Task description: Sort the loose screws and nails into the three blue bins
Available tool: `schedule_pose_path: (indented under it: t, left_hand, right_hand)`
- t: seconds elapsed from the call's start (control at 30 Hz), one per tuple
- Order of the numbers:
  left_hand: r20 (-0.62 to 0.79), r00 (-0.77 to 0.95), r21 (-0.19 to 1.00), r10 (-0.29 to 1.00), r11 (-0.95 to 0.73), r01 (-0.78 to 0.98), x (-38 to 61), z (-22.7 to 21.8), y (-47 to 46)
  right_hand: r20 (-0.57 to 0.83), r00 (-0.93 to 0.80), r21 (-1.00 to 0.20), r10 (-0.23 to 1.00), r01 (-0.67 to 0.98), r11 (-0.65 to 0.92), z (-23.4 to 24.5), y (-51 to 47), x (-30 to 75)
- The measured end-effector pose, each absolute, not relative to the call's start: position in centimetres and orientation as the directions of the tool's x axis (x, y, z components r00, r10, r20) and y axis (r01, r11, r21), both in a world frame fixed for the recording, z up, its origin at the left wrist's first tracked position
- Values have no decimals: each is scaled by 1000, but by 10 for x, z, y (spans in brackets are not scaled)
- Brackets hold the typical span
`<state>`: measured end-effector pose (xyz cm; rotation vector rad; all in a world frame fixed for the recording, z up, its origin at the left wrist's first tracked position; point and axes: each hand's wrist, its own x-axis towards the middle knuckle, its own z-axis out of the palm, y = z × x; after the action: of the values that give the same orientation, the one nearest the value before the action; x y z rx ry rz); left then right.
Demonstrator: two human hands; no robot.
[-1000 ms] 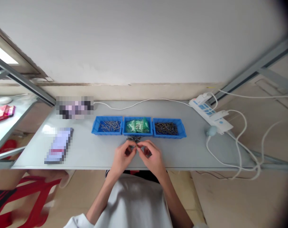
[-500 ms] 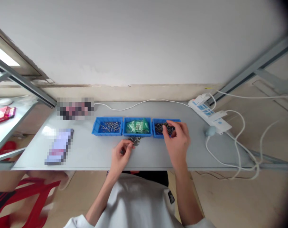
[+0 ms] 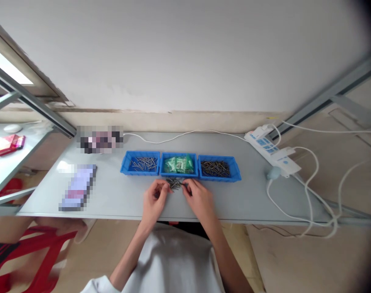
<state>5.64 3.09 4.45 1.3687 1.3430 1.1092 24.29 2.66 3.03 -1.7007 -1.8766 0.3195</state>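
A small heap of screws lies on the table just in front of the middle bin. At its left edge is my left hand, thumb and forefinger pressed together; what they hold is hidden. My right hand meets the heap from the other side, its fingertips pinching a thin dark screw. Three blue bins stand in a row behind: the left bin has silvery screws or nails, the middle bin green-and-clear plastic packets, the right bin dark screws.
A phone lies at the left, with a blurred-out object behind it. On the right are a white power strip, a pale round plug and looping white cables. Another person's leg and a red stool show at lower left.
My right hand has left the right bin and come left and nearer to the heap, beside my left hand. The left hand has stayed about where it was.
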Motion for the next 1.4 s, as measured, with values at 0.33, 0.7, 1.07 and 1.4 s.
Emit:
schedule_pose_path:
  t: [0.33, 0.7, 1.07, 1.4]
  left_hand:
    - [136, 209, 915, 968, -203, 348, 58, 36, 34]
    - [197, 164, 923, 967, -239, 301, 60, 40, 31]
    - [157, 159, 921, 975, -203, 333, 58, 35, 32]
    - [168, 181, 932, 969, -216, 290, 57, 35, 32]
  right_hand:
    - [152, 61, -970, 987, 200, 137, 40, 14, 222]
    - [40, 143, -996, 989, -77, 52, 30, 7, 226]
    - [131, 80, -982, 988, 149, 118, 36, 2, 221]
    - [215, 101, -957, 971, 221, 188, 37, 1, 220]
